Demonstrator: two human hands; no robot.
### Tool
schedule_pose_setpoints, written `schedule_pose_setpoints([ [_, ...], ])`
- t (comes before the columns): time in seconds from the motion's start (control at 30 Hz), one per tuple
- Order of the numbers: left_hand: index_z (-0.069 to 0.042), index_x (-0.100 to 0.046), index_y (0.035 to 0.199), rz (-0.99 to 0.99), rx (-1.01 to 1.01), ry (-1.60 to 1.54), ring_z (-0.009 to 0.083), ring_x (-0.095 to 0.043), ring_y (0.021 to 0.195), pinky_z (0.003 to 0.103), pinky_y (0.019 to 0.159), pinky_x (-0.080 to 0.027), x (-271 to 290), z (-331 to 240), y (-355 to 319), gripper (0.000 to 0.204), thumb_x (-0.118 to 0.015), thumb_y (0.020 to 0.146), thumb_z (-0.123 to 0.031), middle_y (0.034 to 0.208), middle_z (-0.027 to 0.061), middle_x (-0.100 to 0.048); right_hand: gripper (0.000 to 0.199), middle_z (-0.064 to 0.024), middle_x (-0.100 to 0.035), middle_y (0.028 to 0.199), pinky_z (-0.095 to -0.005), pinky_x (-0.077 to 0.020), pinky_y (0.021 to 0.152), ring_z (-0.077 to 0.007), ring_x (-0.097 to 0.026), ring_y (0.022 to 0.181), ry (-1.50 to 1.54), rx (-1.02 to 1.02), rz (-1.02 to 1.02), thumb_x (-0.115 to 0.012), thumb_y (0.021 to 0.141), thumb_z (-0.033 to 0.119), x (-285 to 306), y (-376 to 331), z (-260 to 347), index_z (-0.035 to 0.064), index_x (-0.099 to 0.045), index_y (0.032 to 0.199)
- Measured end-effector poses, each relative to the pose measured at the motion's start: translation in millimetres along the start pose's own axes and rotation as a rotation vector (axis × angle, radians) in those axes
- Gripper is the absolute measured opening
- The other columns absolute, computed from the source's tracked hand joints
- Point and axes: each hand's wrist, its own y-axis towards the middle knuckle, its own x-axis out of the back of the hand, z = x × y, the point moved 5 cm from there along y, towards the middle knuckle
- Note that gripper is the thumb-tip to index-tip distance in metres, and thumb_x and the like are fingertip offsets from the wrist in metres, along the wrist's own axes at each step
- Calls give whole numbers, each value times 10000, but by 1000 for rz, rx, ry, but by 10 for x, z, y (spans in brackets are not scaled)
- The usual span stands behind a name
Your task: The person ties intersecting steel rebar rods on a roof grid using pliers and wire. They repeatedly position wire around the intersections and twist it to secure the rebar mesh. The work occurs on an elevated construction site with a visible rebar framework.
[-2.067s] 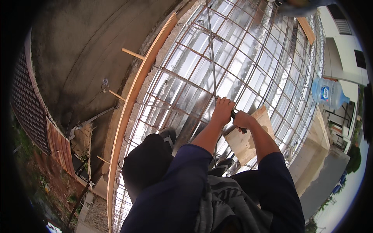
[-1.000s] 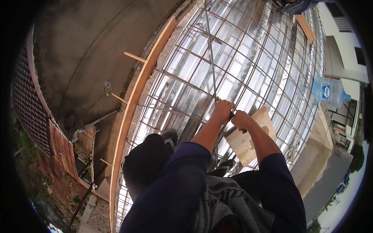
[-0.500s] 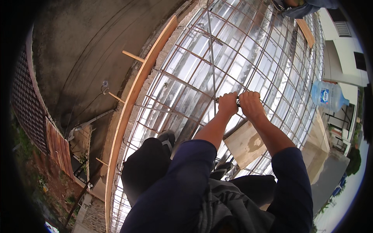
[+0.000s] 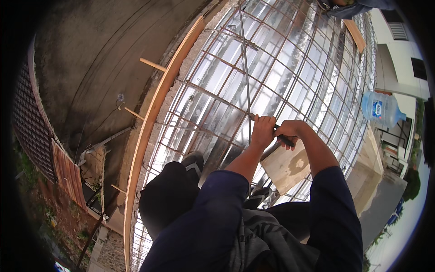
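Observation:
My left hand (image 4: 263, 130) is closed round a dark hand tool (image 4: 283, 139) with a bar-like handle. The tool's far end meets a long grey steel rod (image 4: 246, 68), where it crosses a rusty bar of the rebar mesh (image 4: 267, 82). My right hand (image 4: 292, 130) is wrapped round the handle's other end, just right of the left hand. Part of the handle shows below the right fingers. My hands hide much of the tool, so its exact kind is unclear. Under the mesh lies shiny corrugated metal decking (image 4: 213, 93).
A plywood piece (image 4: 285, 167) lies near my feet. An edge board (image 4: 156, 106) on the left borders a drop to lower ground. Another person's clothed part (image 4: 360, 8) shows at the far right, near a wood strip (image 4: 354, 35). A blue water jug (image 4: 383, 109) stands at right.
My right hand has come down and turned, with its fingers now under the handle. The tool's handle has tilted down to the right. My left hand has shifted slightly nearer me.

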Motion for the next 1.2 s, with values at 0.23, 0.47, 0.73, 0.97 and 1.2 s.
schedule_pose_setpoints([
  [0.23,-84,-529,901,146,118,-40,329,-582,883,550,930,-356,86,-35,280,196,-606,781,-219,850,122,-602,130,-111,-661,834,-450,-537,677,-252,-671,850,-1326,370,-1288,-629,770,183,-195,-244,378,84,-647,851],
  [0.47,-73,-520,1055,-3,139,-285,306,-505,1082,560,1003,-303,157,-22,81,356,-659,727,-71,1044,110,-565,161,-131,-673,758,-383,-558,624,-235,-687,716,-979,418,-808,-645,732,178,-19,-175,405,21,-655,766],
  [0.73,-58,-495,1024,-226,32,-63,313,-513,958,509,947,-354,177,-82,-83,399,-686,694,-173,957,116,-543,313,-181,-649,732,-406,-555,473,-275,-653,563,4,72,15,-600,736,183,-17,7,77,-105,-591,861],
  [0.97,-67,-473,913,43,89,-40,325,-559,926,549,916,-356,29,24,124,283,-656,733,-188,871,130,-581,445,-115,-646,772,-439,-508,601,-261,-650,701,-1218,381,-787,-694,732,334,-66,-252,342,-4,-604,1007],
  [1.2,-66,-520,970,108,118,-115,336,-533,1023,567,959,-341,37,-8,180,297,-672,734,-164,980,145,-570,143,-100,-654,772,-382,-517,619,-252,-659,699,-962,355,-943,-634,745,158,-35,-153,226,43,-648,829],
])
